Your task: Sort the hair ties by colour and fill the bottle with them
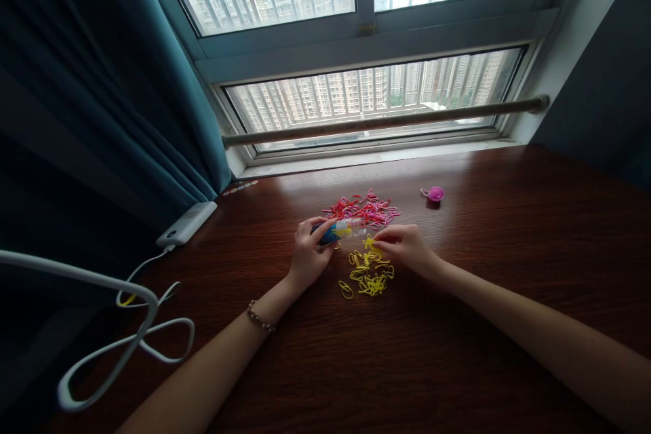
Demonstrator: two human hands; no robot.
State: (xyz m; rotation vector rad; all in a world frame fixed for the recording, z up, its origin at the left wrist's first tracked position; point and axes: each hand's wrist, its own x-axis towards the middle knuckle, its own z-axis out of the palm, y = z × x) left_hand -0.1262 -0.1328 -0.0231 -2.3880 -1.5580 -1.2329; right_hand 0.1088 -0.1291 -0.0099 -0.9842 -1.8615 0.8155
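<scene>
My left hand [307,251] is wrapped round a small clear bottle [350,226] lying sideways, its mouth toward the right. Blue and yellow show inside its left part. Just right of the mouth, my right hand [404,244] pinches a few yellow rubber bands [369,243] between thumb and fingertips. Below the hands lies a loose pile of yellow rubber bands [373,283], with one band [346,290] apart at its left. Behind the bottle spreads a heap of pink and red rubber bands [373,209]. A pink cap with a loop [435,194] sits farther right.
The dark brown wooden table [508,217] reaches to the window sill. At the left, a white power bank [188,224] has a white cable [142,325] plugged in, looping toward the front. Blue curtains [167,81] hang on the left, and a rail [386,123] crosses the window.
</scene>
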